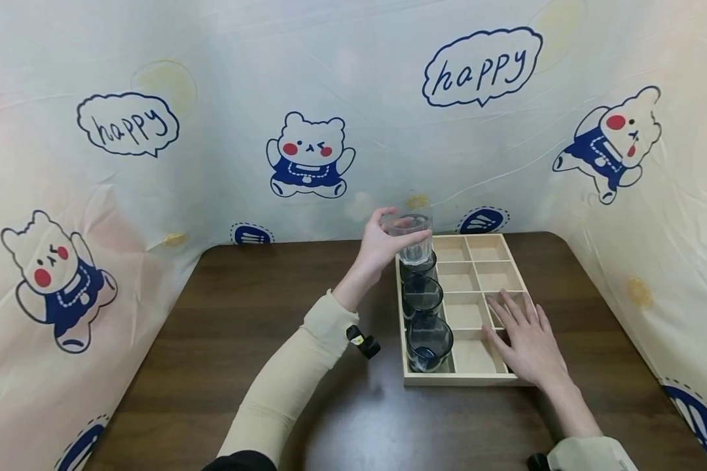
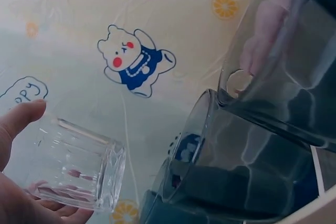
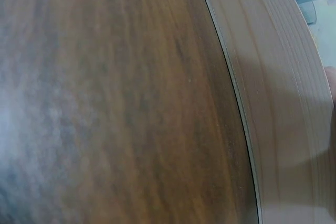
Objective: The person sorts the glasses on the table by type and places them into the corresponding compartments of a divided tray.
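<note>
My left hand (image 1: 380, 244) grips a clear drinking glass (image 1: 416, 251) between thumb and fingers, over the far left corner of a divided wooden box (image 1: 465, 379). In the left wrist view the same clear glass (image 2: 84, 163) appears on its side, fingers behind it. Down the box's left column stand three blue-grey tinted glasses (image 1: 429, 343); the farthest is partly hidden by the held glass. The right hand (image 1: 533, 343) rests on the box's right side, fingers spread over its compartments. From the right wrist, mainly the box's pale outer wall (image 3: 278, 114) shows.
The box stands on a dark brown wooden table (image 1: 259, 294), toward its right side. Thin wooden dividers (image 1: 471, 261) split it into several compartments. Behind the table hangs a pale cloth (image 1: 224, 170) printed with cartoon bears.
</note>
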The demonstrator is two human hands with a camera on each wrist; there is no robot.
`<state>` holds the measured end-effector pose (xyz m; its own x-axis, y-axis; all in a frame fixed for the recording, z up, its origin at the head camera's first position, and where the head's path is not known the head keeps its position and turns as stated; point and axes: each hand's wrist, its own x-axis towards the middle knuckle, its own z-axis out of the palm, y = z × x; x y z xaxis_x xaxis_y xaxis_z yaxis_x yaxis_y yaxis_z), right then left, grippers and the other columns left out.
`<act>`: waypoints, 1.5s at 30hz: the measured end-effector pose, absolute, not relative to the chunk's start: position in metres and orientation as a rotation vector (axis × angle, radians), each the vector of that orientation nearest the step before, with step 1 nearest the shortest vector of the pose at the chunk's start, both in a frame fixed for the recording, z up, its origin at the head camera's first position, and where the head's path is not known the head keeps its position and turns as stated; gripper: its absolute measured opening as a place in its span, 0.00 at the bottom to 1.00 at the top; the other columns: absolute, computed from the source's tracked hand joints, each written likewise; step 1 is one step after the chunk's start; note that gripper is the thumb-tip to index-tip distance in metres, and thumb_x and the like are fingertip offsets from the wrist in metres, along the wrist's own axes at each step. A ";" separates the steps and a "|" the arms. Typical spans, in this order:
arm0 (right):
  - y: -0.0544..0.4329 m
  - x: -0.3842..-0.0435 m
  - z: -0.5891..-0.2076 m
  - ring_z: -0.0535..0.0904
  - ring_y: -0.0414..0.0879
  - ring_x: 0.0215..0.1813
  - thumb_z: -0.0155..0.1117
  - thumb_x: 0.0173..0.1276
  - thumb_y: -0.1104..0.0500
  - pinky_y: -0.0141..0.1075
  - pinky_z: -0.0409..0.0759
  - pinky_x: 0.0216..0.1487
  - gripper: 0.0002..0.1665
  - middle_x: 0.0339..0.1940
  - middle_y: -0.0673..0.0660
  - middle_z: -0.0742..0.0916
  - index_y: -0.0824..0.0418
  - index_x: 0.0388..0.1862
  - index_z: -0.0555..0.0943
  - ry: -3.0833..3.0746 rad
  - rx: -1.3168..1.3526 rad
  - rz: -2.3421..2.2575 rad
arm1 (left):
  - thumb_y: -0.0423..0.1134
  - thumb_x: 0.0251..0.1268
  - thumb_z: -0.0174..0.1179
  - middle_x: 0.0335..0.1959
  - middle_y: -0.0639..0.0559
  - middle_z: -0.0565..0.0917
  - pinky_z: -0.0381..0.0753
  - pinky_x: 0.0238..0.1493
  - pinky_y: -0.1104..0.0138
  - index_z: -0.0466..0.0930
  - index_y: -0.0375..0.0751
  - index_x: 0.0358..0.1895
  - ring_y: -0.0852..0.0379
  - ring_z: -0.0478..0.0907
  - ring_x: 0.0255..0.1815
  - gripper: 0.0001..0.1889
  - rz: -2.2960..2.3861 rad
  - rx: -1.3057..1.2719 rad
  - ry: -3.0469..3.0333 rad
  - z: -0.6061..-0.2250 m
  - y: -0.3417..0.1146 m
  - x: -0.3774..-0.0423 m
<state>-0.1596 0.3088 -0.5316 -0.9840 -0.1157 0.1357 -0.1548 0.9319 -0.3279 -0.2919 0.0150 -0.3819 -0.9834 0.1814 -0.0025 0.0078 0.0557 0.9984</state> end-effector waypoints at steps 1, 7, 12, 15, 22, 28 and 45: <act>0.308 -0.160 -0.532 0.49 0.81 0.89 0.56 0.85 0.36 0.76 0.47 0.86 0.43 0.91 0.69 0.62 0.57 0.87 0.67 -2.975 0.213 0.519 | 0.45 0.63 0.82 0.69 0.44 0.87 0.78 0.78 0.46 0.65 0.46 0.81 0.46 0.84 0.71 0.46 2.063 0.195 2.183 -0.381 0.018 -0.294; 0.305 -0.165 -0.531 0.49 0.81 0.89 0.55 0.85 0.35 0.76 0.46 0.86 0.43 0.91 0.69 0.63 0.57 0.88 0.66 -2.972 0.232 0.525 | 0.44 0.63 0.82 0.72 0.40 0.85 0.80 0.76 0.46 0.66 0.46 0.77 0.44 0.85 0.70 0.43 2.079 0.192 2.179 -0.379 0.036 -0.308; 0.303 -0.167 -0.532 0.49 0.81 0.89 0.56 0.85 0.36 0.76 0.46 0.85 0.42 0.91 0.69 0.63 0.57 0.87 0.67 -2.968 0.244 0.528 | 0.43 0.63 0.82 0.71 0.37 0.84 0.82 0.74 0.46 0.66 0.46 0.76 0.42 0.84 0.72 0.42 2.053 0.216 2.201 -0.379 0.049 -0.316; 0.301 -0.168 -0.532 0.50 0.81 0.89 0.56 0.85 0.36 0.76 0.47 0.85 0.42 0.91 0.69 0.63 0.57 0.87 0.68 -2.962 0.257 0.530 | 0.44 0.64 0.82 0.71 0.37 0.84 0.82 0.73 0.46 0.66 0.46 0.77 0.42 0.83 0.72 0.43 2.018 0.222 2.224 -0.378 0.056 -0.320; 0.303 -0.170 -0.530 0.49 0.81 0.89 0.55 0.85 0.35 0.76 0.46 0.85 0.43 0.91 0.69 0.63 0.57 0.87 0.67 -2.966 0.269 0.530 | 0.45 0.66 0.81 0.73 0.38 0.83 0.85 0.66 0.51 0.62 0.45 0.80 0.44 0.84 0.70 0.46 1.911 0.260 2.252 -0.375 0.075 -0.329; 0.314 -0.168 -0.524 0.48 0.81 0.89 0.54 0.85 0.35 0.78 0.46 0.84 0.43 0.90 0.70 0.64 0.58 0.87 0.67 -2.943 0.261 0.513 | 0.44 0.65 0.81 0.71 0.38 0.84 0.84 0.57 0.61 0.63 0.44 0.79 0.48 0.86 0.66 0.45 1.868 0.328 2.255 -0.371 0.102 -0.333; 0.311 -0.162 -0.537 0.48 0.81 0.89 0.53 0.86 0.35 0.79 0.47 0.83 0.41 0.90 0.69 0.64 0.57 0.86 0.69 -2.931 0.276 0.542 | 0.43 0.64 0.82 0.69 0.41 0.83 0.85 0.47 0.65 0.65 0.47 0.78 0.53 0.87 0.57 0.44 1.792 0.280 2.323 -0.389 0.131 -0.343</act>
